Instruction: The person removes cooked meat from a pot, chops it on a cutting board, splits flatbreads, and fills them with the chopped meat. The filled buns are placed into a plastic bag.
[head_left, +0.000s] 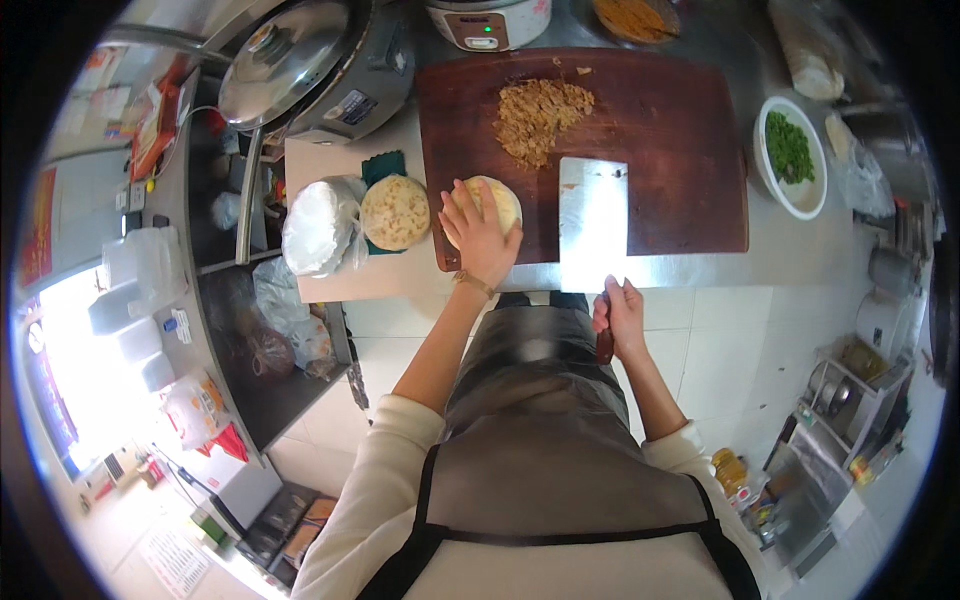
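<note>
My left hand lies with its fingers spread over a round, pale flatbread at the left edge of the dark wooden cutting board. In my right hand is the dark handle of a broad cleaver. Its shiny blade points away from me and reaches over the board's near edge. Beyond the blade, a spread of chopped brown meat covers part of the board. Just left of the board, a second browned flatbread rests on a dark green cloth.
A stack wrapped in clear plastic stands at the counter's left end. Behind it is a large pot with a glass lid. A rice cooker and a bowl of orange-brown food are at the back. Right of the board, a white bowl holds chopped greens.
</note>
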